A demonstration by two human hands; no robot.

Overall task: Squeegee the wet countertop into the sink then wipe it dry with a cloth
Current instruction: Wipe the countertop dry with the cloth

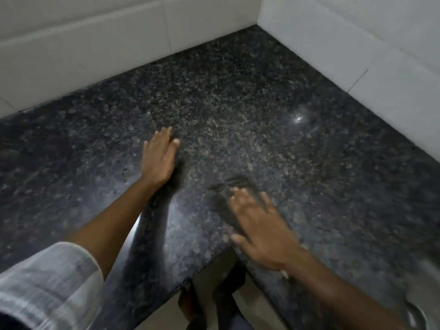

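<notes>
The dark speckled granite countertop (pixel 238 110) fills an L-shaped corner. My left hand (pixel 159 158) lies flat on it near the middle, fingers pointing away, holding nothing. My right hand (pixel 257 225) is motion-blurred near the inner front corner of the counter. Its spread fingers press down on a dark cloth (pixel 226 198), which sticks out past the fingertips to the upper left. A curved metal rim, seemingly the sink (pixel 421 308), shows at the bottom right. No squeegee is in view.
White tiled walls (pixel 95 44) close the counter at the back and on the right (pixel 357 39). The counter's rounded front edge (pixel 135 234) runs below my left forearm. My legs and the floor (pixel 214 306) show below the inner corner.
</notes>
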